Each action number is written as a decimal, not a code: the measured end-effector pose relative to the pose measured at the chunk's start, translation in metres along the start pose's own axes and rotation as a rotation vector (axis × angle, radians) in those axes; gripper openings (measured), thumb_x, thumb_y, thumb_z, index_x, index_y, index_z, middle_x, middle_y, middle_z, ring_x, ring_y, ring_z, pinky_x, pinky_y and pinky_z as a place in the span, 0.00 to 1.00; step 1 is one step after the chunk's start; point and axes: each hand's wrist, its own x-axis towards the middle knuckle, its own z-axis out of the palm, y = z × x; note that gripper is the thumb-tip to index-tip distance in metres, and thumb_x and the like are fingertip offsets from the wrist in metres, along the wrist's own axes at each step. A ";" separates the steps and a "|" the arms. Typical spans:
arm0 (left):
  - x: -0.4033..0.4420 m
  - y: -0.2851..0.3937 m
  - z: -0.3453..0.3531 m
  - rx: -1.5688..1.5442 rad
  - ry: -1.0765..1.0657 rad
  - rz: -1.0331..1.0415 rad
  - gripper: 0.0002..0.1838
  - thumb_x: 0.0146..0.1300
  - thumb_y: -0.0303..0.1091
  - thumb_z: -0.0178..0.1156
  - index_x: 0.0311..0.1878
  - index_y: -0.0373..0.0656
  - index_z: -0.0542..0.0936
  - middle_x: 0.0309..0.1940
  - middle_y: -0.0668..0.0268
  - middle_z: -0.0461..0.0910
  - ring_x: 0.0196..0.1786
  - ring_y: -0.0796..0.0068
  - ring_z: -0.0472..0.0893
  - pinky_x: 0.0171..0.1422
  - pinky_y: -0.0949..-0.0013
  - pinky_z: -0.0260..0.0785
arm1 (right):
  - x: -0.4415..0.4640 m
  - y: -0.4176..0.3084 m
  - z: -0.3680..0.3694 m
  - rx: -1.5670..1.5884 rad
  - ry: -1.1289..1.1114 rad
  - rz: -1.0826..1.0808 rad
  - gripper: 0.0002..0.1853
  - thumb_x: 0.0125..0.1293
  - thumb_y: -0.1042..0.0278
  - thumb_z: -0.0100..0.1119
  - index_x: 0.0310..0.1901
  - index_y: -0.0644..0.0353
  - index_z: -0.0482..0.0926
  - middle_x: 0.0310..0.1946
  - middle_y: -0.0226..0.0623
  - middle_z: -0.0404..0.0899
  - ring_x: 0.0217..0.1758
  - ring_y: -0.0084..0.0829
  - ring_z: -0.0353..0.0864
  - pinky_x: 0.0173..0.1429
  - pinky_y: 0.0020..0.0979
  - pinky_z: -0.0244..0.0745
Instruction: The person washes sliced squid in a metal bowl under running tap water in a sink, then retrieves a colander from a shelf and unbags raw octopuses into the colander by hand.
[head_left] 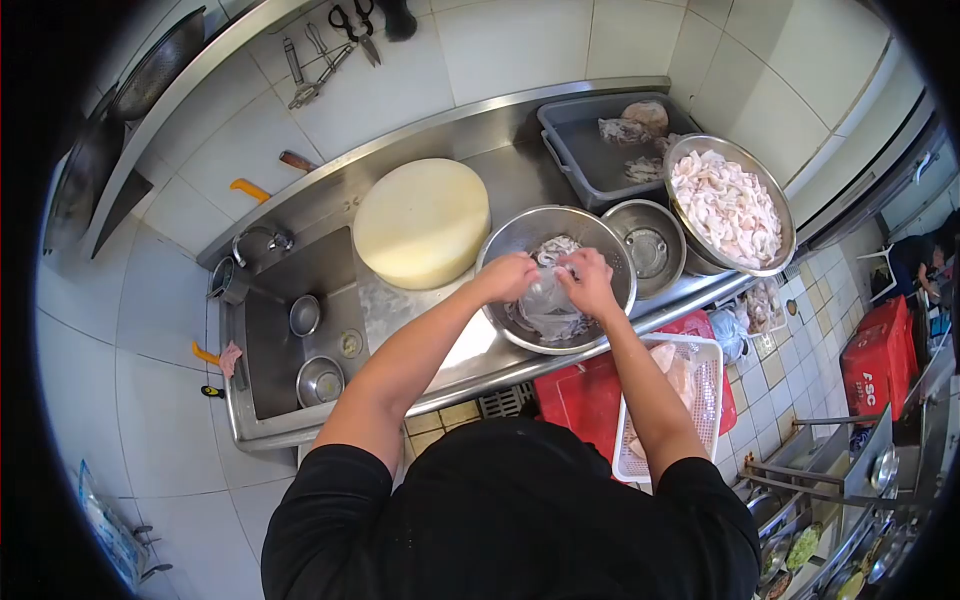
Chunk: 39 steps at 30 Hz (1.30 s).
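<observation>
Both my hands are over a perforated steel bowl (612,245) on the counter. Between them hangs a clear plastic bag (546,296). My left hand (508,277) has its fingers closed on the bag's left side. On the other side my right hand (588,282) pinches the bag; its fingertips are slightly blurred. Greyish-white pieces of raw food (556,249) lie in the bowl, partly hidden behind the bag and hands; their kind is unclear. To the left of the bowl sits a thick round cutting board (422,222).
Right of the bowl stand a smaller steel bowl (645,248) and a large bowl rim (787,212) around pale meat pieces. Behind is a grey tub (590,180). A sink (290,350) is at left. Below the counter are a white basket (712,400) and red container (575,405).
</observation>
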 end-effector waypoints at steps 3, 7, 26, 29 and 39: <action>-0.001 -0.008 0.013 -0.397 0.082 -0.277 0.08 0.72 0.33 0.57 0.42 0.42 0.84 0.41 0.59 0.85 0.45 0.58 0.84 0.49 0.56 0.77 | -0.011 0.006 0.001 0.104 0.066 0.320 0.07 0.62 0.65 0.65 0.38 0.58 0.86 0.33 0.43 0.85 0.39 0.46 0.85 0.47 0.40 0.79; -0.015 -0.007 0.037 -1.140 0.046 -0.532 0.07 0.76 0.33 0.55 0.46 0.48 0.83 0.39 0.71 0.84 0.42 0.74 0.84 0.43 0.64 0.79 | -0.040 0.000 0.008 0.145 -0.437 0.510 0.12 0.61 0.66 0.66 0.46 0.59 0.86 0.30 0.43 0.86 0.35 0.44 0.86 0.45 0.39 0.80; -0.027 -0.001 0.039 -1.356 0.263 -0.610 0.07 0.77 0.37 0.57 0.46 0.47 0.81 0.37 0.73 0.82 0.38 0.78 0.81 0.43 0.69 0.76 | -0.022 -0.007 -0.011 0.570 -0.363 0.623 0.19 0.63 0.79 0.67 0.57 0.67 0.84 0.44 0.36 0.89 0.42 0.22 0.84 0.51 0.25 0.80; -0.056 -0.016 0.001 -1.482 0.364 -0.499 0.06 0.76 0.35 0.57 0.46 0.47 0.81 0.39 0.72 0.82 0.42 0.78 0.81 0.48 0.69 0.77 | -0.008 -0.020 -0.031 0.759 -0.302 0.587 0.18 0.64 0.82 0.64 0.57 0.67 0.84 0.43 0.36 0.89 0.42 0.21 0.84 0.51 0.24 0.79; -0.333 -0.072 -0.134 -1.528 0.926 -0.298 0.12 0.76 0.30 0.52 0.57 0.42 0.79 0.51 0.63 0.84 0.54 0.64 0.84 0.62 0.51 0.79 | 0.031 -0.094 -0.061 0.330 -0.417 0.443 0.12 0.63 0.72 0.69 0.48 0.62 0.89 0.40 0.44 0.90 0.41 0.29 0.88 0.50 0.29 0.80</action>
